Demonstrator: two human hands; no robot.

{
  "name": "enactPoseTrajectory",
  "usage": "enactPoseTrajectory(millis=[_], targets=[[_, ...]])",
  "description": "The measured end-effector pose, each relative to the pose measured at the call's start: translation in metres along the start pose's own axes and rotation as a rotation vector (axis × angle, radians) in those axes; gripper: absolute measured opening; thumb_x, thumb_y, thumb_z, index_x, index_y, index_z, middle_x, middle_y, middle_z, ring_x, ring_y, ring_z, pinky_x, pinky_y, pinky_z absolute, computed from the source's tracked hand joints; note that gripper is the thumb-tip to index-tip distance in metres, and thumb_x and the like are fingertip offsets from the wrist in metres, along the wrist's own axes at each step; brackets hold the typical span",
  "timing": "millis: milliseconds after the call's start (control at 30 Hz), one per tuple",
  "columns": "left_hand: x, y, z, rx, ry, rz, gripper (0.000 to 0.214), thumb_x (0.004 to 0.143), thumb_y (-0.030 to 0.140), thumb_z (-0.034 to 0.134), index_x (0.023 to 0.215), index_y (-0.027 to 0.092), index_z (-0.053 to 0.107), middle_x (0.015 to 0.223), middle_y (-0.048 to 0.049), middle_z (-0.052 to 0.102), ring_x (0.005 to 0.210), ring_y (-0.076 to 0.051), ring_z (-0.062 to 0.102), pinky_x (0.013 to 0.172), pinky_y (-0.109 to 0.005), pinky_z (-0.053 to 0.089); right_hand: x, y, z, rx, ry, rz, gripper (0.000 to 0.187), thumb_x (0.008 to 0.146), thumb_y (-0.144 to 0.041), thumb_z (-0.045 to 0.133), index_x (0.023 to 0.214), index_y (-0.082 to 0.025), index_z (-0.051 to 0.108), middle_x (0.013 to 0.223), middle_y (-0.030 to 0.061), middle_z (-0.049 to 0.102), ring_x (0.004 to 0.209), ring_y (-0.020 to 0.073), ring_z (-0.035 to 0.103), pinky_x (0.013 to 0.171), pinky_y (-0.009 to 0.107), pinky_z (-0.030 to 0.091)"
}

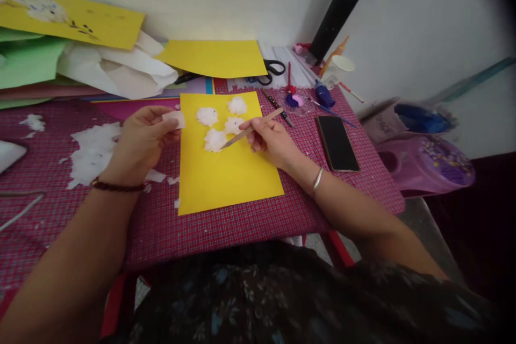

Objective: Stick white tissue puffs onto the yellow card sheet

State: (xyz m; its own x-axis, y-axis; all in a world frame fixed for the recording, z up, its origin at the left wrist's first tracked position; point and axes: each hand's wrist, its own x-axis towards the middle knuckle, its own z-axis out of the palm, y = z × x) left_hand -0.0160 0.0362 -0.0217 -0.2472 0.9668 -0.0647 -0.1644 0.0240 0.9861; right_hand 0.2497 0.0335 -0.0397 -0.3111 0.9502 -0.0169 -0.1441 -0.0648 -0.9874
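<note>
A yellow sheet of paper (237,183) lies in front of me, with several ragged white tufts (207,116), perhaps crumpled tissue, on its upper half. Between thumb and fingers, my left hand (147,134) pinches a small pale piece of paper (176,119) at the sheet's left edge. My right hand (270,140) is closed around a thin tan stick (270,116) held like a pen. Its narrow greyish tip is at the lower white tuft, and I cannot tell if it touches.
Torn white scraps (94,153) lie left of the sheet. On the right are a phone (337,143), a paint palette (294,99), a marker (282,113) and a paper cup (342,66). Behind are scissors (274,70) and stacked coloured papers (32,59). A pink watering can (411,166) stands beyond the table edge.
</note>
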Motion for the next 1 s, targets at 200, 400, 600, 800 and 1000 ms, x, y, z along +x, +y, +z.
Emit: enactPoseTrajectory(millis=[200, 400, 600, 800, 1000], targets=[[0.002, -0.019, -0.004, 0.112, -0.063, -0.073, 0.015, 0.07, 0.008, 0.077, 0.07, 0.016, 0.065, 0.063, 0.0, 0.066, 0.053, -0.009, 0.058, 0.052, -0.021, 0.046, 0.003, 0.011, 0.002, -0.125, 0.041, -0.096, 0.027, 0.101, -0.036, 0.056, 0.082, -0.018, 0.064, 0.065, -0.0032, 0.058, 0.053, 0.0062, 0.05, 0.052, 0.021, 0.04], [-0.006, -0.013, -0.003, 0.285, -0.112, -0.114, 0.005, 0.075, 0.014, 0.075, 0.075, 0.015, 0.071, 0.069, -0.0003, 0.067, 0.061, -0.009, 0.054, 0.056, -0.021, 0.038, 0.009, 0.014, 0.003, -0.18, 0.087, -0.09, 0.025, 0.104, -0.032, 0.053, 0.084, -0.018, 0.061, 0.063, -0.0048, 0.057, 0.05, 0.0054, 0.049, 0.049, 0.019, 0.039], [-0.007, -0.012, -0.002, 0.369, -0.132, -0.092, 0.004, 0.076, 0.016, 0.074, 0.076, 0.015, 0.07, 0.068, 0.0004, 0.065, 0.061, -0.01, 0.05, 0.056, -0.023, 0.035, 0.013, 0.017, 0.009, -0.16, 0.04, -0.085, 0.03, 0.103, -0.04, 0.054, 0.083, -0.018, 0.059, 0.063, -0.005, 0.057, 0.05, 0.0054, 0.049, 0.05, 0.018, 0.041], [-0.007, -0.014, -0.001, 0.35, -0.12, -0.08, 0.005, 0.076, 0.014, 0.074, 0.075, 0.015, 0.069, 0.066, 0.0019, 0.062, 0.058, -0.008, 0.048, 0.054, -0.022, 0.033, 0.016, 0.019, 0.01, -0.114, 0.063, -0.099, 0.034, 0.101, -0.048, 0.055, 0.087, -0.018, 0.059, 0.065, -0.0043, 0.06, 0.05, 0.0055, 0.049, 0.048, 0.017, 0.039], [-0.01, -0.007, 0.001, 0.344, -0.118, -0.084, 0.007, 0.072, 0.017, 0.075, 0.072, 0.016, 0.068, 0.065, 0.0017, 0.06, 0.057, -0.008, 0.049, 0.053, -0.02, 0.035, 0.019, 0.021, 0.013, -0.116, 0.06, -0.115, 0.029, 0.102, -0.04, 0.055, 0.086, -0.017, 0.06, 0.067, -0.0037, 0.061, 0.049, 0.0046, 0.049, 0.046, 0.017, 0.037]])
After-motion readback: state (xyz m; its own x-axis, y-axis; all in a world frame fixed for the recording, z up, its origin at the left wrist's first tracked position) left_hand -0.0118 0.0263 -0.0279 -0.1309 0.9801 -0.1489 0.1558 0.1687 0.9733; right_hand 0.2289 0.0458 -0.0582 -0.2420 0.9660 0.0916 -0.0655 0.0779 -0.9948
